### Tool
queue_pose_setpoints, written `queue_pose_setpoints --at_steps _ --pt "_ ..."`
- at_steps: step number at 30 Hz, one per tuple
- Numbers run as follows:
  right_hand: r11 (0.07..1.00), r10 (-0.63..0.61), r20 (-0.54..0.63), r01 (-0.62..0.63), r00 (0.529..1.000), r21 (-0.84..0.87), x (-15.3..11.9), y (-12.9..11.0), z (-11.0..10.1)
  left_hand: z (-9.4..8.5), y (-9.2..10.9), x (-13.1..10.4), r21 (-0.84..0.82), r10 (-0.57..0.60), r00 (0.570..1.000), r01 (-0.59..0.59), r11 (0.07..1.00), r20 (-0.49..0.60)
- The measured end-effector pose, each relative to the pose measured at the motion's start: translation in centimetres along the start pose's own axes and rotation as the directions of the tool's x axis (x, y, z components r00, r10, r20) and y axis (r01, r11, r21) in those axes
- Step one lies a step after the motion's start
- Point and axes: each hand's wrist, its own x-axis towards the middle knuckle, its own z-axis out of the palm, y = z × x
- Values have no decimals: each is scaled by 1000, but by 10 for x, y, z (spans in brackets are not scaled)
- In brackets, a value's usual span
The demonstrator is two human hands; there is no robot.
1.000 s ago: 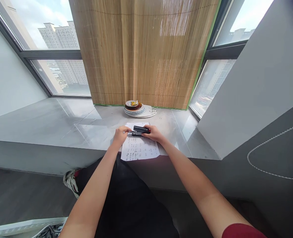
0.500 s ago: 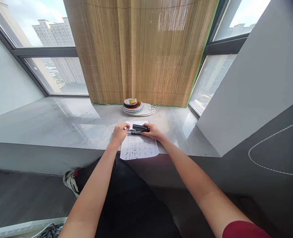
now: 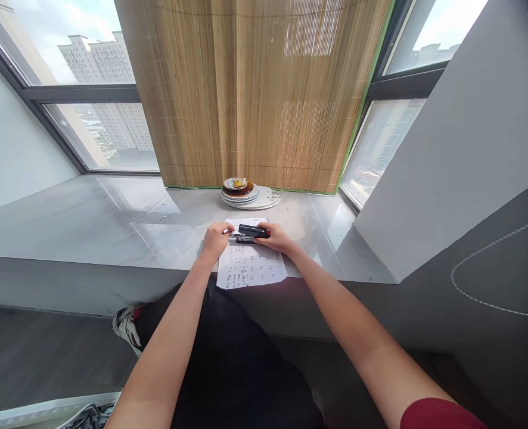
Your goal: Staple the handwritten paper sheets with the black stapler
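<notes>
A black stapler [image 3: 251, 230] is over the upper part of a sheet of handwritten paper [image 3: 251, 265], its top arm lifted away from the lower part. My right hand [image 3: 276, 236] wraps the stapler's right end, near a small red spot. At the stapler's silver left tip, my left hand [image 3: 216, 239] has its fingers pinched together. What those fingers hold is too small to make out. The paper lies on the sill under both hands, its near edge sticking out past the sill's front.
A stack of plates [image 3: 241, 196] stands behind the paper, against a hanging bamboo blind [image 3: 255, 107]. The pale tiled sill [image 3: 125, 232] runs to both sides. A white beaded cord [image 3: 454, 277] hangs at the right, and a white rack edge [image 3: 44, 411] shows at lower left.
Almost nothing differs. Both hands and the stapler keep their places over the paper; the beaded cord has shifted slightly.
</notes>
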Motion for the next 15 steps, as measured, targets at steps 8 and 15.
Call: queue_pose_setpoints --at_steps 8,15 --pt "1000 -4 -4 4 1000 -6 -1 -2 0 0 0 -1 -21 0 1000 0 1000 4" --pt "1000 0 2 0 1000 8 0 -2 -1 1 -1 0 -38 5 1000 -5 999 -9"
